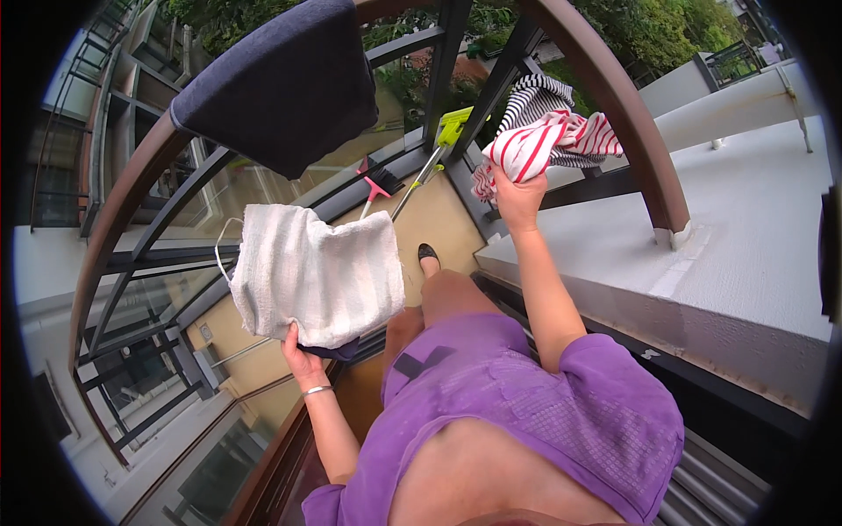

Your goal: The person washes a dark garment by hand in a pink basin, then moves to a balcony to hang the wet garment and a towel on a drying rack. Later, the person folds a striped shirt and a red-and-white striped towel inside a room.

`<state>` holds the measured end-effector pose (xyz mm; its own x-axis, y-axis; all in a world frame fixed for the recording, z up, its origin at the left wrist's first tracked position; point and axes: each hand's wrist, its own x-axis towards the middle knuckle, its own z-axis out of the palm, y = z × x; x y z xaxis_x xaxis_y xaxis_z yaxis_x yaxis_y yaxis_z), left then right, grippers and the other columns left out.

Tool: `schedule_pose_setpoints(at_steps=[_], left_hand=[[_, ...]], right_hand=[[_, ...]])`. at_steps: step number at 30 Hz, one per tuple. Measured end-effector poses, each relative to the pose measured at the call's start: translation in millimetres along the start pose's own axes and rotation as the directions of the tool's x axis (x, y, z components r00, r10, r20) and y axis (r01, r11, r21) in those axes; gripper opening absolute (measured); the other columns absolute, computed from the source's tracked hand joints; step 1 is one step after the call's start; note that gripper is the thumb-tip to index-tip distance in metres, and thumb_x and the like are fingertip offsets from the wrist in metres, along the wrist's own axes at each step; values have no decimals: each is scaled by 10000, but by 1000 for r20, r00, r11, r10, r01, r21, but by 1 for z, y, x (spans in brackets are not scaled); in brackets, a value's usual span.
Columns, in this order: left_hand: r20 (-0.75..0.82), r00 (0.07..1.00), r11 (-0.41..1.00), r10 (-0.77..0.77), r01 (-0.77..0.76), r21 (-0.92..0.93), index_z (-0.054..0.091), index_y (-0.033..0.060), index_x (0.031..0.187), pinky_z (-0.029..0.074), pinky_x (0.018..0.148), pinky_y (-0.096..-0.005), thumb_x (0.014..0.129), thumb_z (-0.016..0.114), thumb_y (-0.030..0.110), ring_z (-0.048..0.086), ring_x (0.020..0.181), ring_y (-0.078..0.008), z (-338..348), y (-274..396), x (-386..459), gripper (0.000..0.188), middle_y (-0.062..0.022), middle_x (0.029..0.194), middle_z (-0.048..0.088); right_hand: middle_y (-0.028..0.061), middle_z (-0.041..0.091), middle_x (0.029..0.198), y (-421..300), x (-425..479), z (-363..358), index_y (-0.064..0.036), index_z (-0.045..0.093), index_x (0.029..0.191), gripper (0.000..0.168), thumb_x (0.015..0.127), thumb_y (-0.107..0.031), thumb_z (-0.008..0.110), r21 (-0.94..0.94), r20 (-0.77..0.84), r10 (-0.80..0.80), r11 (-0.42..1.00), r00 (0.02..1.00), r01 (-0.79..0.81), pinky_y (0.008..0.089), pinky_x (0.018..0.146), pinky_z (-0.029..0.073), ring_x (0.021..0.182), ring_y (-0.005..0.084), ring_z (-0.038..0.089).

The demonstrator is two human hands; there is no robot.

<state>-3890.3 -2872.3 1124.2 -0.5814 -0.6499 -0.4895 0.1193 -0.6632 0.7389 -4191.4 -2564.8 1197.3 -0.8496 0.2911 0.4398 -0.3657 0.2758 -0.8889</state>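
Note:
My left hand holds a white and pale-striped cloth by its lower edge, with a dark navy cloth partly hidden beneath it. A thin loop hangs at the pale cloth's left corner. In my right hand is a bunched red-and-white striped cloth, raised in front of the balcony railing at the right. A black-and-white striped cloth is bunched right behind it; whether my fingers grip that one too, I cannot tell. A dark grey towel hangs over the brown handrail at the upper left.
The brown handrail curves around the balcony above glass panels. A green-headed mop and a pink broom with dark bristles lean in the far corner. A white concrete ledge runs along the right. Tan floor lies ahead around my foot.

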Motion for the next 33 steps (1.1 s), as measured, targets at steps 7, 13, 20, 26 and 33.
schedule_pose_setpoints(at_steps=[7,13,20,26,33], left_hand=[[-74,975,977,211,-212,-9,375,-34,1229,360,963,-358,748,586,46,457,1094,-230,-64,46,-36,532,-114,1197,465],[-176,935,948,309,-318,-29,399,-37,1204,348,963,-345,725,613,65,454,1086,-224,-103,67,-80,535,-108,1165,479],[-340,826,862,450,-501,-76,396,-57,1201,350,951,-335,734,601,46,464,1080,-219,-115,62,-138,520,-116,1172,482],[-503,709,789,494,-608,-83,389,-59,1211,347,964,-343,734,602,49,463,1097,-231,-97,30,-171,533,-123,1184,485],[-571,667,650,479,-707,-280,451,-10,1175,383,911,-314,785,566,155,504,1021,-198,-37,-16,-172,439,-79,1117,530]], right_hand=[[114,620,681,-101,-49,-5,14,601,794,222,619,-91,688,-348,654,353,926,668,-149,303,612,467,645,195,617],[132,599,895,-134,-58,13,32,478,1077,547,574,-39,683,-276,691,156,959,706,59,312,776,449,836,240,588],[205,553,1118,-171,-48,67,84,575,946,487,476,-43,562,390,920,-356,867,161,-309,356,1026,259,1016,229,556],[181,593,916,-229,-67,112,79,573,962,481,586,-181,722,523,780,-625,661,-9,-538,323,745,467,815,235,595],[84,638,893,-268,-234,154,24,607,959,293,709,-125,647,187,913,-365,770,-181,-610,243,769,438,809,140,598]])
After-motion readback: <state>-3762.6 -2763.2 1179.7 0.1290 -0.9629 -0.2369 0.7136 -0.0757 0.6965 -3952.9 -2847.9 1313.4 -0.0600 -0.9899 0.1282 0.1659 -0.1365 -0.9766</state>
